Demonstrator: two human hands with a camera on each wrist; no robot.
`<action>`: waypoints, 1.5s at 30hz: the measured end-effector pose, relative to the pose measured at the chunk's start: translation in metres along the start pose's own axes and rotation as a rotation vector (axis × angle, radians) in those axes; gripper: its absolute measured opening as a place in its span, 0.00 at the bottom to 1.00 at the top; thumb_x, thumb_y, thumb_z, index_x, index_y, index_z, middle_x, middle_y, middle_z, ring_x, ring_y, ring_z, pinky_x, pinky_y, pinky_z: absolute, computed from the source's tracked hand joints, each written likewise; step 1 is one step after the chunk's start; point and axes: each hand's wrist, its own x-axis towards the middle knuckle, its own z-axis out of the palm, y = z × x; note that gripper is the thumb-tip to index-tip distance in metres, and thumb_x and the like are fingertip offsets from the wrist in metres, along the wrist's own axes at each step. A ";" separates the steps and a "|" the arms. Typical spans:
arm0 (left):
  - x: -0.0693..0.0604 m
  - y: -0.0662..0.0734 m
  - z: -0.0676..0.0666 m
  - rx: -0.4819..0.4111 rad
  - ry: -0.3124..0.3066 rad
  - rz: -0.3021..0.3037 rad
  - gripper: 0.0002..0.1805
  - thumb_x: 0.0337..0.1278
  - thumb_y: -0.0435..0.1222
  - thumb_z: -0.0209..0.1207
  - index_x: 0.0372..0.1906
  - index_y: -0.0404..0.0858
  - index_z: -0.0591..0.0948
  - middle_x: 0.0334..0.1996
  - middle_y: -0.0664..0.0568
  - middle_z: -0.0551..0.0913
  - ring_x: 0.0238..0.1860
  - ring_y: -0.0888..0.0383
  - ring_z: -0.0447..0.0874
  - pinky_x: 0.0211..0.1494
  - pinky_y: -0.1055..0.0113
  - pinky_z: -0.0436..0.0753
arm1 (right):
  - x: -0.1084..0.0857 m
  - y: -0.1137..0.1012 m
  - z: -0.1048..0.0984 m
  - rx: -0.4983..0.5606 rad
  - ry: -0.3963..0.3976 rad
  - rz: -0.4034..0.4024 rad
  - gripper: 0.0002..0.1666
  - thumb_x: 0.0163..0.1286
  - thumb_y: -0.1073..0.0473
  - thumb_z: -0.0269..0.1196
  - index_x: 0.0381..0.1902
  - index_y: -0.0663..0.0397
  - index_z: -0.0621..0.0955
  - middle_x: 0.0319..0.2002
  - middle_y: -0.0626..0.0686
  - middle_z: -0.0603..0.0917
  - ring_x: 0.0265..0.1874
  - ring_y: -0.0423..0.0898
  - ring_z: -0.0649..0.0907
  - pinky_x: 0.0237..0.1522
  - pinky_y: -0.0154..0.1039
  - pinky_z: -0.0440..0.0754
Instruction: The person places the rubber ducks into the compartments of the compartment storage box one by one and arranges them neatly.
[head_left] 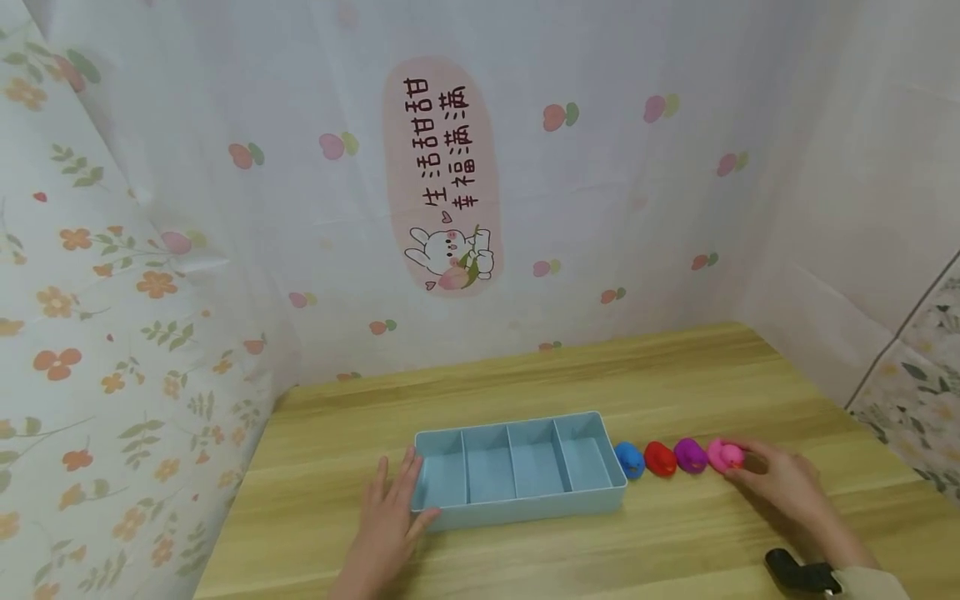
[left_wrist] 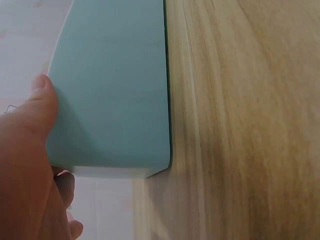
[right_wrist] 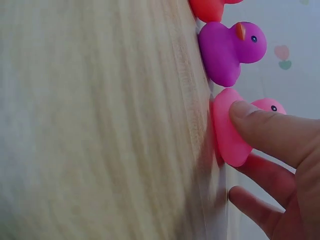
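Observation:
A light blue tray [head_left: 525,507] with several compartments sits on the table. My left hand [head_left: 388,512] rests against the tray's left end, its fingers extended along that end and the thumb at the front rim; the left wrist view shows the thumb [left_wrist: 44,100] touching the rim. To the right of the tray, a blue rubber duck [head_left: 630,461], a red one [head_left: 660,459], a purple one [head_left: 690,456] and a pink rubber duck [head_left: 722,455] form a row. My right hand [head_left: 783,483] pinches the pink duck between thumb and fingers, seen close in the right wrist view.
The wooden table [head_left: 570,558] meets a patterned cloth backdrop [head_left: 600,208] at the back, with more cloth at both sides. A black strap-like object [head_left: 802,573] is at my right wrist, beside a light sleeve [head_left: 870,583].

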 end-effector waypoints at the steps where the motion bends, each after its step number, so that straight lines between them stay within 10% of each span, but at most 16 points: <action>1: 0.000 0.001 0.000 -0.012 0.001 -0.003 0.38 0.59 0.49 0.59 0.69 0.34 0.64 0.72 0.42 0.61 0.69 0.26 0.51 0.62 0.26 0.57 | 0.000 0.000 -0.001 -0.005 0.008 0.003 0.29 0.54 0.51 0.72 0.51 0.62 0.79 0.47 0.74 0.80 0.45 0.77 0.77 0.46 0.70 0.62; 32: -0.001 0.002 -0.001 -0.120 -0.004 0.007 0.38 0.62 0.47 0.57 0.70 0.31 0.61 0.73 0.39 0.58 0.70 0.30 0.54 0.68 0.37 0.61 | 0.011 -0.045 -0.008 0.087 0.120 -0.067 0.25 0.53 0.56 0.73 0.47 0.63 0.82 0.47 0.69 0.82 0.46 0.62 0.76 0.46 0.62 0.71; 45: -0.001 0.002 0.001 -0.150 0.013 0.012 0.39 0.63 0.48 0.56 0.70 0.30 0.60 0.72 0.38 0.58 0.69 0.31 0.57 0.66 0.39 0.65 | 0.020 -0.075 0.001 0.159 0.086 -0.036 0.26 0.55 0.52 0.72 0.48 0.61 0.81 0.49 0.68 0.81 0.51 0.64 0.71 0.52 0.69 0.55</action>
